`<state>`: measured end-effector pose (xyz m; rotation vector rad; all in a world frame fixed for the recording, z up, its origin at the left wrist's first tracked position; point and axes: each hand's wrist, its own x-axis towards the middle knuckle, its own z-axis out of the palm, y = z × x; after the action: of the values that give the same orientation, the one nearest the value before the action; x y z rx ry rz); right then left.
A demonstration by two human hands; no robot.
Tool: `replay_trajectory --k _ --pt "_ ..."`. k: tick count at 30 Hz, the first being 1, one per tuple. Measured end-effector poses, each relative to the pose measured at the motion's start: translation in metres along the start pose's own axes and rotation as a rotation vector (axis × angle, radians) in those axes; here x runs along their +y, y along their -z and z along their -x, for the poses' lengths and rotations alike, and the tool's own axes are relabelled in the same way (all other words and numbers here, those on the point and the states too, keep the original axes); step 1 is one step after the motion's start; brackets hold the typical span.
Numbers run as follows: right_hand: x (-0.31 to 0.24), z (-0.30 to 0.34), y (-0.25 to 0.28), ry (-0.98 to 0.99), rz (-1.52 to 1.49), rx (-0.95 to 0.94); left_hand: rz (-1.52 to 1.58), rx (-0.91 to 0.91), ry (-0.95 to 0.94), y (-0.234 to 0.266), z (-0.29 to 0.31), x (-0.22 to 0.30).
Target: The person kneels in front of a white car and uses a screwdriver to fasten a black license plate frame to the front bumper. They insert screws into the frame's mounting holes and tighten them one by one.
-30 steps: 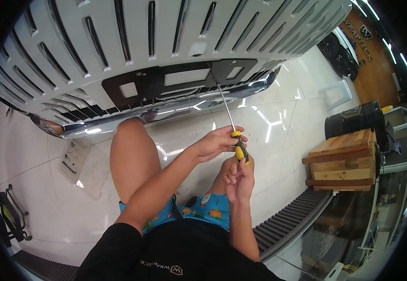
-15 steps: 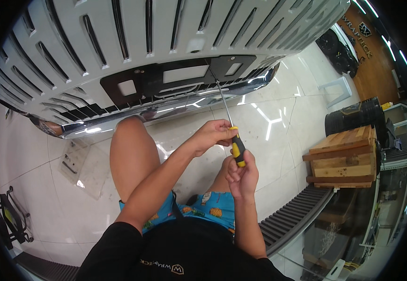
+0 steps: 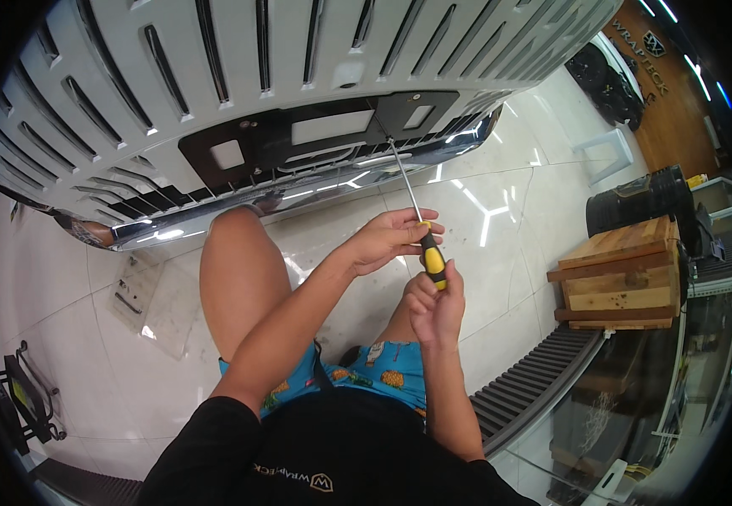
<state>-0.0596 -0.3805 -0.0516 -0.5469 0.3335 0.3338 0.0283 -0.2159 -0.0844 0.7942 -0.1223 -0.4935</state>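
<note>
A long screwdriver [image 3: 433, 260] with a yellow and black handle points away from me. Its tip meets a fastener at the lower edge of a black plate bracket [image 3: 269, 143] on the front of a white vehicle [image 3: 231, 51]. My right hand [image 3: 437, 312] grips the back end of the handle with curled fingers. Around the front of the handle and the shaft, my left hand [image 3: 383, 242] has its thumb on the near side and its fingers reaching past, loosely steadying the tool. The contact at the screw head is too small to make out.
A chrome bumper strip [image 3: 315, 190] runs beneath the bracket. On the tiled floor at left lies a clear tray [image 3: 151, 304] with small parts. At right stand a wooden box [image 3: 619, 274], a black drum [image 3: 640, 204] and a pale stool [image 3: 608, 152]. Dark ribbed grating [image 3: 534, 392] curves behind me.
My left hand's fingers have loosened and straightened around the shaft. The handle has turned, and my right hand's grip on its end has shifted slightly. The tip stays at the same fastener.
</note>
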Motion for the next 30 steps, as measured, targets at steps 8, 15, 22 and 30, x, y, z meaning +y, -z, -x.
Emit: replay_trajectory --k 8,15,22,30 --pt "-0.005 -0.008 -0.008 0.87 1.529 0.199 -0.206 0.092 0.016 -0.001 -0.008 -0.005" --pt "-0.013 -0.015 -0.013 -0.247 -0.072 -0.045 -0.093 -0.007 0.009 -0.006 -0.009 -0.004" --pt "0.002 0.001 -0.025 0.713 1.162 0.191 0.048 -0.232 0.036 0.016 -0.01 0.006" --pt "-0.028 -0.009 -0.016 -0.191 -0.104 0.081 -0.116 0.074 0.076 -0.007 -0.022 0.0"
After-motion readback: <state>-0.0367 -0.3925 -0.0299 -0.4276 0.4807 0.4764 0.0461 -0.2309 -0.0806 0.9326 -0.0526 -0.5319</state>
